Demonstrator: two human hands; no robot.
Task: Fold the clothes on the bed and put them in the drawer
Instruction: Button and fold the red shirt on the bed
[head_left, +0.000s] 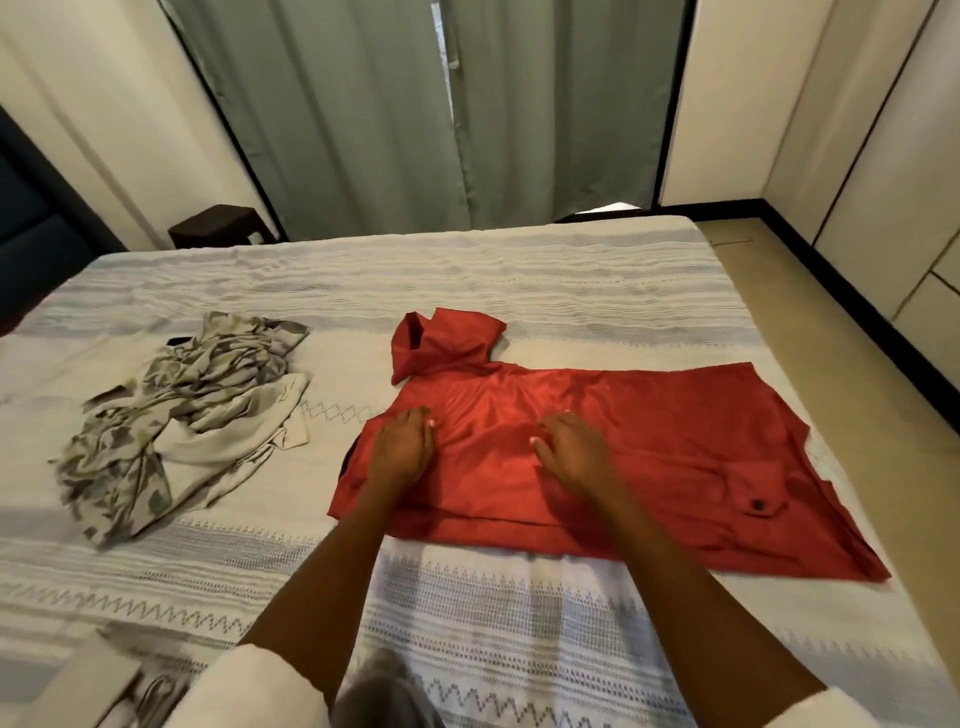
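Note:
A red garment (649, 457) lies spread flat on the bed (519, 280), its short sleeve sticking out toward the far side and a buttoned pocket at its right. My left hand (402, 447) presses flat on its left part with straight fingers. My right hand (569, 447) rests flat on its middle, fingers pointing left. A crumpled camouflage-patterned garment (176, 426) lies in a heap to the left, apart from both hands.
The bed has a white and grey patterned cover. A dark bedside stand (215, 228) is at the far left corner, green curtains (415, 104) hang behind, and white wardrobe doors (893, 156) line the right wall beyond a strip of floor.

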